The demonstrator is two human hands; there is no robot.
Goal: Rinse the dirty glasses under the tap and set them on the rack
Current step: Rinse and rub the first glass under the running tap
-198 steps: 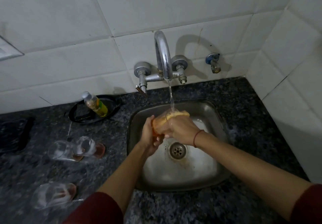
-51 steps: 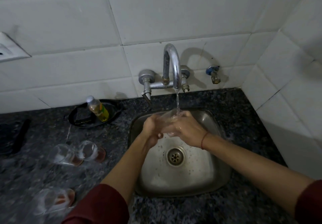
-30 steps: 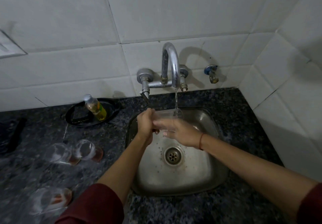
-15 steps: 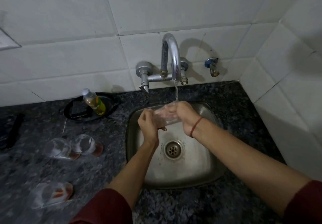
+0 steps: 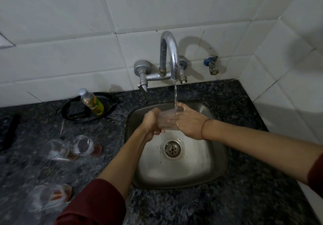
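A clear glass (image 5: 167, 119) lies on its side over the steel sink (image 5: 206, 163), under the running tap (image 5: 170, 55). My left hand (image 5: 151, 123) grips its base end. My right hand (image 5: 189, 122) holds its mouth end, where the stream lands. On the dark counter to the left lie three more glasses with brown dregs: two side by side (image 5: 56, 149) (image 5: 83, 146) and one nearer me (image 5: 47, 196). No rack is in view.
A black dish (image 5: 73, 114) with a small bottle of yellow liquid (image 5: 91, 101) sits at the back left by the tiled wall. A dark object (image 5: 9, 130) lies at the far left. A small valve (image 5: 211, 65) sticks out of the wall right of the tap.
The orange liquid seen in the glass at first is gone and the glass now looks clear. Since half a second ago my hands hold it nearly the same, sideways under the stream.
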